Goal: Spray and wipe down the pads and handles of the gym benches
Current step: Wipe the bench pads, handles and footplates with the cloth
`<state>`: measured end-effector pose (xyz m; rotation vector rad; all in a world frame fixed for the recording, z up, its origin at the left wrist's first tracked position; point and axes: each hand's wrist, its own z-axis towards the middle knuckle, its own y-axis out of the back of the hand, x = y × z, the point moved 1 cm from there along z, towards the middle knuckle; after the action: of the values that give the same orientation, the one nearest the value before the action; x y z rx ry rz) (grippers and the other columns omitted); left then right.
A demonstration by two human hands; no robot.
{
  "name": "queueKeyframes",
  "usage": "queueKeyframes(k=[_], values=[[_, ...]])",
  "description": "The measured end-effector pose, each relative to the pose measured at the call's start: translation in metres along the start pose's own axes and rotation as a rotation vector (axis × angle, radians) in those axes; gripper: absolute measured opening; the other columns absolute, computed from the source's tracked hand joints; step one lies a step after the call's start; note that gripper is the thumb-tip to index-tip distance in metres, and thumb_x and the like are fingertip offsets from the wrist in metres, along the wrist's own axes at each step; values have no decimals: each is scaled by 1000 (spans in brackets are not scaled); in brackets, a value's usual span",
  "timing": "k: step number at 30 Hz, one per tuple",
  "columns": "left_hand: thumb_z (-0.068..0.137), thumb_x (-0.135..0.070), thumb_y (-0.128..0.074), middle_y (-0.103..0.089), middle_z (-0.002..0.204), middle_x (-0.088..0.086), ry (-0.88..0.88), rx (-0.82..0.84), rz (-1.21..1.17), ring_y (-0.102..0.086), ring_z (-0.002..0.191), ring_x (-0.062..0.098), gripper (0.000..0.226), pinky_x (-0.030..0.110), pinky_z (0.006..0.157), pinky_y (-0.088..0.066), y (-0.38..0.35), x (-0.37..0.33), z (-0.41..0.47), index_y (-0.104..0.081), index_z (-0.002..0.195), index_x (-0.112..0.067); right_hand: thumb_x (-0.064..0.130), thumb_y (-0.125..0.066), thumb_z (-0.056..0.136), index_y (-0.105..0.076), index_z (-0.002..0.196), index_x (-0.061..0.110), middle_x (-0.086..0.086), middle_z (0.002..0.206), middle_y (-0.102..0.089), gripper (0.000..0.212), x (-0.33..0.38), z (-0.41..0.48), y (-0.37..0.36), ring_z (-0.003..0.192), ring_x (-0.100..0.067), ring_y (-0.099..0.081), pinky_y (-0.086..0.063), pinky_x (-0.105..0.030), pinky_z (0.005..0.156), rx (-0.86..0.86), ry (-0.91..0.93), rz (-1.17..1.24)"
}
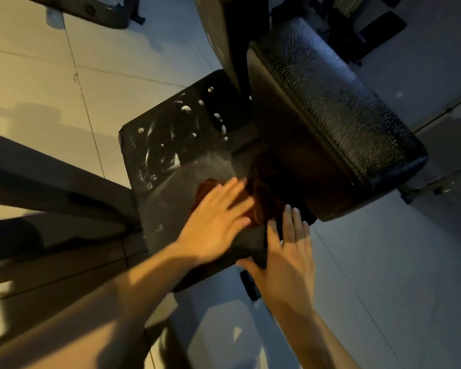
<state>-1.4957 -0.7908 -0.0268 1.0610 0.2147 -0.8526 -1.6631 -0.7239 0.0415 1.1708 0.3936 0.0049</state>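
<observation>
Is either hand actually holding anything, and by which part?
Nothing is gripped. The left hand presses flat on the reddish-brown cloth on the black padded bench seat; the right hand rests straight-fingered on the seat's edge.

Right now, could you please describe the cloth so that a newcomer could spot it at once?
Start at the black seat pad in mid-view, flecked with white foam. At its near end, beside the raised back pad, the left hand presses flat on the cloth. It is the only reddish-brown, crumpled thing among black pads.
</observation>
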Motion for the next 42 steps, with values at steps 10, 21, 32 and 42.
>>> queueKeyframes(k=[10, 21, 32, 42], values=[[105, -37, -28, -24, 168, 8, 73, -11, 11, -8, 158, 25, 52, 48, 128, -13, -8, -33, 0, -47, 150, -23, 77, -62, 78, -53, 142, -2, -28, 157, -36, 102, 2, -3, -2, 149, -42, -29, -20, -53, 124, -12, 9, -17], [103, -28, -37, -41, 158, 18, 144, -79, -1, -23, 154, 32, 51, 51, 126, -19, 10, -17, 37, -51, 147, -6, 77, -72, 65, -53, 143, -2, -29, 154, -40, 112, 4, -1, 2, 149, -42, -31, -18, -50, 124, 21, -4, 0], [107, -29, -34, -25, 167, 13, 366, -134, -74, -14, 157, 26, 53, 46, 128, -14, 9, 7, 47, -38, 156, -10, 83, -59, 71, -48, 148, 2, -25, 160, -34, 112, 4, -1, 3, 153, -38, -24, -7, -46, 127, 101, -24, -31], [108, -36, -29, -15, 170, 13, 299, -86, -63, -10, 157, 30, 56, 52, 127, -16, 14, 34, 34, -28, 161, -18, 82, -63, 72, -46, 149, 1, -26, 159, -34, 112, 2, -2, -1, 153, -39, -23, -11, -47, 126, 41, -4, -8]])
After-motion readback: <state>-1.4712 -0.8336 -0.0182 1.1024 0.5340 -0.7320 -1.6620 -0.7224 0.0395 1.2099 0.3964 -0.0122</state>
